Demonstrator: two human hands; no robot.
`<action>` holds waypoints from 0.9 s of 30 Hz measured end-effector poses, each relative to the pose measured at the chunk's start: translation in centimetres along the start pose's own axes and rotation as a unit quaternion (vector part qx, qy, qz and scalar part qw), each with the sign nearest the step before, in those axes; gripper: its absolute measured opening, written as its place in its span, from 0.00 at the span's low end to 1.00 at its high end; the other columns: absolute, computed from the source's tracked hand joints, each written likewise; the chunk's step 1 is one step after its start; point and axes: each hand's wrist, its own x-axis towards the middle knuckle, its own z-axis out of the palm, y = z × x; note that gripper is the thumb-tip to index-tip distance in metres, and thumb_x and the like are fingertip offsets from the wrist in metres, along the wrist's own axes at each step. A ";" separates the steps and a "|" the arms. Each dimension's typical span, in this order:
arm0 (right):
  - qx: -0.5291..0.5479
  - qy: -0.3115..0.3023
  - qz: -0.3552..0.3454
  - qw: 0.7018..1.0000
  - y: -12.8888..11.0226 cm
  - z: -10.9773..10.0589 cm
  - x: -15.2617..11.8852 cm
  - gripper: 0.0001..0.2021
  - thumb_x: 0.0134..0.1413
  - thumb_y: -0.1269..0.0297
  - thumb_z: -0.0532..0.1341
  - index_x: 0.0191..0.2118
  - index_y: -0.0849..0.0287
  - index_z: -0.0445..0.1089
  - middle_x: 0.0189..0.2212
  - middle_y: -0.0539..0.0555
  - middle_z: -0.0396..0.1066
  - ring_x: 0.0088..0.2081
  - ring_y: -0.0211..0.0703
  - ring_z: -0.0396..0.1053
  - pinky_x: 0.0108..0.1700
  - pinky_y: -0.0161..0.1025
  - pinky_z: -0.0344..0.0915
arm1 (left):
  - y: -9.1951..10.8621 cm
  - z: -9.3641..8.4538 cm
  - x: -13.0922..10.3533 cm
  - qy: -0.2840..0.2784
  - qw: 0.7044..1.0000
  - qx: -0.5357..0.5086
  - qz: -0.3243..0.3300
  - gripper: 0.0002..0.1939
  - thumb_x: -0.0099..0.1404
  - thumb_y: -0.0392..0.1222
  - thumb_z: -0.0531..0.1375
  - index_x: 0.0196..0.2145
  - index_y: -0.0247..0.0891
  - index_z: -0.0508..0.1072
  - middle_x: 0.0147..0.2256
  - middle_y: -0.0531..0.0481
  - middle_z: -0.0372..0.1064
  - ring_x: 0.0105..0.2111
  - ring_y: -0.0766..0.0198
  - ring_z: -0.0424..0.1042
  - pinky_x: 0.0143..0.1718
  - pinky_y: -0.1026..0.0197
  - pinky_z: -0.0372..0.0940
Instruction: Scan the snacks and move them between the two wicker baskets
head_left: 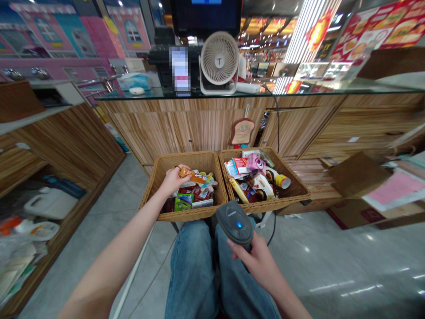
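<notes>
My left hand (175, 179) is closed on an orange snack packet (195, 177), just above the contents of the left wicker basket (153, 180). Green, dark red and white packages lie in that basket, among them a green packet (183, 202). In my right hand (255, 254) is a dark grey barcode scanner (234, 222) with a lit blue light, held over my knees. The right wicker basket (300, 189) sits beside the other and holds boxes and packets, including a pink packet (255, 162) and a yellow-capped tube (282, 180).
A wooden counter (186, 119) stands behind the baskets. On its glass top are a white fan (219, 60), a phone (179, 68) and a monitor (206, 17). Open cardboard boxes (348, 217) lie on the right floor. Shelves with a white jug (51, 202) stand left.
</notes>
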 end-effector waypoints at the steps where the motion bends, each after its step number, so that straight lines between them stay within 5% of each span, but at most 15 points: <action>1: 0.001 -0.001 0.001 1.000 0.0 0.0 0.0 0.12 0.66 0.55 0.63 0.34 0.56 0.70 0.23 0.48 0.71 0.26 0.43 0.69 0.33 0.36 0.66 | -0.2 0.0 0.0 -0.004 1.000 -0.002 0.000 0.19 0.60 0.54 0.63 0.45 0.42 0.75 0.43 0.49 0.80 0.42 0.56 0.78 0.52 0.55 0.68; 10: 0.006 0.001 0.002 1.000 -0.2 0.1 0.3 0.12 0.66 0.55 0.64 0.35 0.56 0.70 0.23 0.49 0.73 0.25 0.44 0.71 0.32 0.36 0.68 | 0.8 0.3 -0.6 -0.074 0.991 0.099 0.042 0.15 0.60 0.53 0.67 0.42 0.46 0.81 0.43 0.48 0.84 0.50 0.49 0.78 0.69 0.38 0.46; 17: 0.016 0.027 0.017 0.999 -0.6 0.2 1.0 0.15 0.66 0.50 0.63 0.32 0.55 0.69 0.23 0.51 0.74 0.25 0.46 0.73 0.30 0.37 0.69 | 1.6 -0.3 -0.6 -0.033 0.991 -0.127 0.028 0.26 0.61 0.60 0.67 0.48 0.39 0.82 0.48 0.43 0.82 0.47 0.52 0.80 0.55 0.50 0.70; 27: 0.017 0.047 0.038 0.998 0.4 0.7 2.3 0.22 0.66 0.40 0.62 0.35 0.57 0.69 0.21 0.50 0.73 0.24 0.46 0.73 0.31 0.37 0.67 | 1.9 -0.1 -0.8 -0.037 0.984 -0.174 0.028 0.27 0.60 0.61 0.69 0.48 0.38 0.83 0.48 0.43 0.82 0.48 0.51 0.80 0.56 0.49 0.71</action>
